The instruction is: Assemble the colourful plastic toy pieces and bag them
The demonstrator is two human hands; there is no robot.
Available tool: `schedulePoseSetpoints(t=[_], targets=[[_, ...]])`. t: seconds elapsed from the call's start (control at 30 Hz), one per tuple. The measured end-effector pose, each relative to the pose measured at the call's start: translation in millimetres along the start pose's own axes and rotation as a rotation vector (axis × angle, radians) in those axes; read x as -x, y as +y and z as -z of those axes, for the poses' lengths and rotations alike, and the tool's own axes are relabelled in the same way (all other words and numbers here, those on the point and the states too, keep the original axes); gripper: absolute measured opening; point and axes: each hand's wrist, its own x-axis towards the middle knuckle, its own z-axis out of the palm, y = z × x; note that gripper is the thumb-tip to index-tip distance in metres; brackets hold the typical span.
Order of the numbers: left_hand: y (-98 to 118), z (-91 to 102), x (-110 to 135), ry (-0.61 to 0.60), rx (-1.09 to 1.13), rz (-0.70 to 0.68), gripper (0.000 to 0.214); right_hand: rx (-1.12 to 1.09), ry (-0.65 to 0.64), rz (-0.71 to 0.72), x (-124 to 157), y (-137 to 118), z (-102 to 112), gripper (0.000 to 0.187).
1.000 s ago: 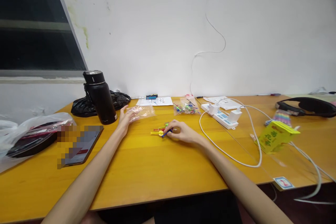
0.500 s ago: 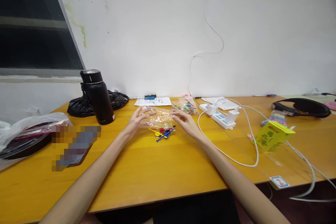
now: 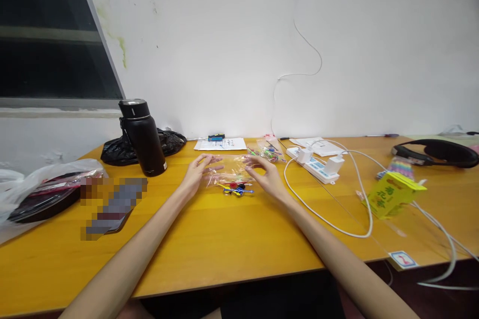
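My left hand (image 3: 199, 171) and my right hand (image 3: 265, 175) hold the two ends of a small clear plastic bag (image 3: 229, 171) just above the yellow wooden table (image 3: 224, 239). The fingers of both hands are partly stretched and pinch the bag's edges. Under the bag, between my hands, lies a small pile of coloured plastic pieces (image 3: 236, 188) in red, blue, yellow and green. A second clear bag with coloured pieces (image 3: 268, 151) lies a little behind my right hand.
A black flask (image 3: 142, 136) stands to the left before a black bag (image 3: 123, 150). A white power strip (image 3: 316, 163) with chargers and white cables lies to the right, then a yellow carton (image 3: 392, 194) and a black headset (image 3: 438, 151). Papers (image 3: 220, 144) lie by the wall.
A second ago my left hand lay on the bag to the left and my right hand touched the coloured pieces. Both hands now hold the bag over the pile.
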Motion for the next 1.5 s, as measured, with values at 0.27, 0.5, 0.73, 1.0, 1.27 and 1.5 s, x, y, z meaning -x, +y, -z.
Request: schedulePoseSetpoints(t=[0.27,0.5,0.73,1.0,1.27,1.5], targets=[[4.1,1.7,0.3,-0.079,-0.063,-0.195,0.067,-0.157,-0.019,-0.169,-5.1,16.5,5.2,0.067],[8.4,9.2,2.8,-0.225,-0.258,-0.136,0.068,-0.214,-0.075,-0.169,-10.0,19.7,17.7,0.067],[11.4,16.0,3.0,-0.205,-0.238,-0.105,0.078,-0.295,-0.045,-0.259,-9.7,17.5,20.6,0.068],[0.7,72.2,-25.0,0.309,-0.336,-0.144,0.064,-0.251,0.054,-0.342,-8.3,39.9,20.3,0.056],[-8.1,112.3,-31.8,0.467,-0.950,-0.059,0.046,-0.079,-0.120,-0.366,3.8,42.4,2.3,0.032],[-14.2,112.0,-35.2,0.502,-0.922,-0.105,0.054,-0.022,-0.235,-0.316,6.9,34.7,-2.2,0.029]])
